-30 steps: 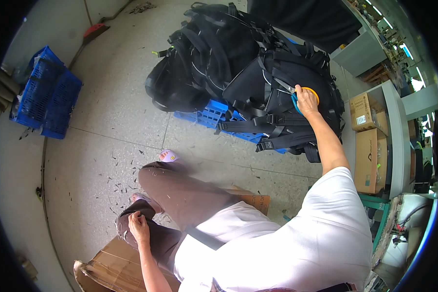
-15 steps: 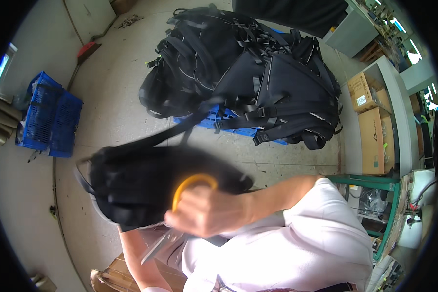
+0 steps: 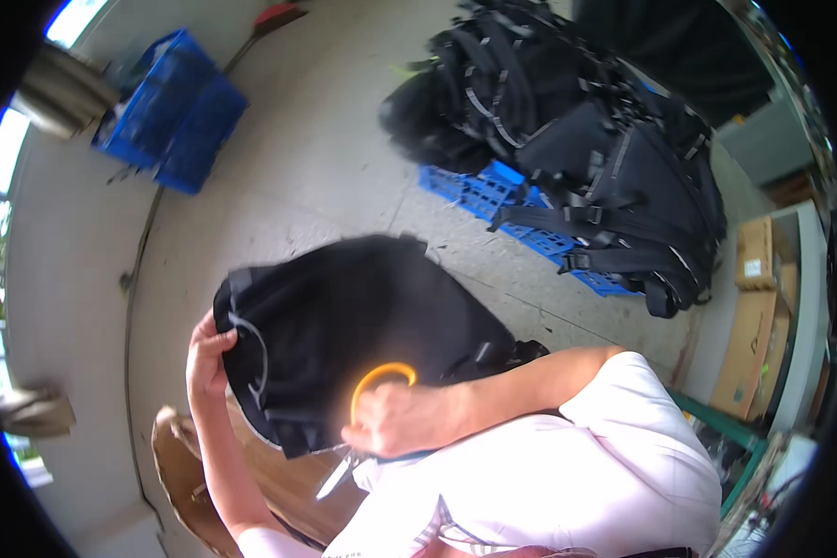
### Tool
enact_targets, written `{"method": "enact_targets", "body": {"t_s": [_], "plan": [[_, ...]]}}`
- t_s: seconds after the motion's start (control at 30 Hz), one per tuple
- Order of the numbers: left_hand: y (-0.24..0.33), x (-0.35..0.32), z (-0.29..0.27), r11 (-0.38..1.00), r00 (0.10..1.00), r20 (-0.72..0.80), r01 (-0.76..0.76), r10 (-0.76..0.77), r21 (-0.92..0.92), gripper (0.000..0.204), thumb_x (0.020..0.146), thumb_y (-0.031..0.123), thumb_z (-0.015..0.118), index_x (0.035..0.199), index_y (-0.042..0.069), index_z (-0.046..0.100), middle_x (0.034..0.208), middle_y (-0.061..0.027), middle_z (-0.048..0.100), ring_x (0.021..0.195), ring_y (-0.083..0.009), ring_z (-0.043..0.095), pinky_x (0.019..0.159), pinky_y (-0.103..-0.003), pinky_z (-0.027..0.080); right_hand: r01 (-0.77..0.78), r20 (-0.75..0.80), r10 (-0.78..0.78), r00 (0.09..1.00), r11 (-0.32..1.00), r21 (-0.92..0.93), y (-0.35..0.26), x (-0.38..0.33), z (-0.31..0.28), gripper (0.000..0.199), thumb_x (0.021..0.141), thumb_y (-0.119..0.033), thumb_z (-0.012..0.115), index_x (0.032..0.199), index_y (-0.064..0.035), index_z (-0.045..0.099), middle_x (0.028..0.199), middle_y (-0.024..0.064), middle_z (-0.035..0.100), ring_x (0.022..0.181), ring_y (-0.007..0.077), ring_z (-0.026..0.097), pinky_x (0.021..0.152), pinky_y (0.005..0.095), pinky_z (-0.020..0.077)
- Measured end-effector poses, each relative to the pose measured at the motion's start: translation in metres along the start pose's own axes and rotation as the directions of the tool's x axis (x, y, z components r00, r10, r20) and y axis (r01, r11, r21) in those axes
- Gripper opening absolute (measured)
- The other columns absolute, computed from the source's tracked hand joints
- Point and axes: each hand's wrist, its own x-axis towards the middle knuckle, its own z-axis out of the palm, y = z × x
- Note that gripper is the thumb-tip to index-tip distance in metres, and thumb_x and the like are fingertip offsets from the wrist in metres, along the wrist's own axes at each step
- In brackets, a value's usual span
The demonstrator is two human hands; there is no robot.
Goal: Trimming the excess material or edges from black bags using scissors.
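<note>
A black backpack [image 3: 344,316] lies across in front of me, a grey cord loop showing near its left end. My left hand [image 3: 211,358] grips the pack's left edge, thumb on top. Over the near side of the pack is my right hand [image 3: 395,420], closed around scissors with an orange handle [image 3: 370,379]. Their metal blades [image 3: 335,478] point down and to the left, below the pack's near edge. Whether the right hand also touches the fabric I cannot tell.
Many black backpacks [image 3: 623,177] are heaped on a blue plastic pallet [image 3: 474,191] at far right. A blue crate [image 3: 172,112] stands at far left by the wall. An open cardboard box [image 3: 181,465] sits near my left forearm. Cardboard cartons [image 3: 749,349] fill a shelf at right.
My view has turned, so the pile and crate appear shifted. The held backpack has turned and lies flatter, its strap no longer stretched out. My left hand now shows at its edge.
</note>
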Motion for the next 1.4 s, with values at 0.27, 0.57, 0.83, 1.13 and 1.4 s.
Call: {"method": "enact_targets", "body": {"t_s": [0.27,0.57,0.83,1.13,1.4], "plan": [[0.010,-0.020,0.001,0.915,0.919,0.094,-0.392,0.383,0.094,0.032,0.071,-0.003,0.067,0.102,-0.005,0.060,0.091,-0.0059,0.064,0.080,-0.0090,0.058,0.076,-0.021,0.046,-0.287,-0.105,0.317,0.942,0.929,0.231,0.048,0.013,-0.058,0.033,0.066,-0.004,0.064,0.097,-0.0055,0.053,0.065,0.0113,0.056,0.058,0.0264,0.060,0.053,0.0338,0.0496],[0.028,-0.130,-0.063,0.451,0.525,0.140,-0.816,0.839,0.362,0.050,0.060,0.021,0.077,0.100,0.002,0.054,0.109,-0.0118,0.057,0.100,-0.0208,0.056,0.089,-0.034,0.044,-0.258,-0.443,0.173,0.880,0.956,-0.140,0.123,0.059,-0.182,0.053,0.065,-0.008,0.075,0.111,-0.0056,0.047,0.085,0.0064,0.058,0.079,0.0177,0.060,0.070,0.0287,0.0498],[0.068,-0.127,0.002,0.742,0.756,-0.217,-0.470,0.618,0.478,0.041,0.077,0.003,0.056,0.117,-0.006,0.048,0.108,-0.0143,0.058,0.098,-0.0213,0.057,0.085,-0.029,0.046,-0.518,0.221,0.514,0.829,0.558,0.648,0.131,0.028,-0.097,0.046,0.068,-0.007,0.074,0.108,-0.0017,0.051,0.074,-0.0052,0.045,0.064,0.0021,0.040,0.055,0.0175,0.0349],[0.009,-0.071,-0.034,0.847,0.792,-0.334,-0.399,0.512,0.353,0.043,0.068,0.018,0.073,0.102,-0.004,0.058,0.091,-0.0084,0.062,0.083,-0.0145,0.058,0.077,-0.026,0.046,-0.636,0.235,0.596,0.768,0.669,0.384,0.088,0.009,-0.058,0.042,0.068,-0.007,0.071,0.106,-0.0021,0.054,0.070,-0.0022,0.047,0.060,0.0057,0.041,0.053,0.0209,0.0354],[0.006,-0.070,-0.028,0.771,0.746,-0.255,-0.637,0.616,-0.002,0.018,0.071,0.002,0.069,0.088,0.001,0.063,0.081,-0.0052,0.065,0.071,-0.0136,0.062,0.067,-0.024,0.049,-0.357,0.110,0.344,0.933,0.923,0.144,0.103,0.025,-0.055,0.065,0.060,-0.042,0.078,0.107,-0.0060,0.050,0.078,0.0051,0.048,0.067,0.0163,0.049,0.060,0.0290,0.0442]]}}
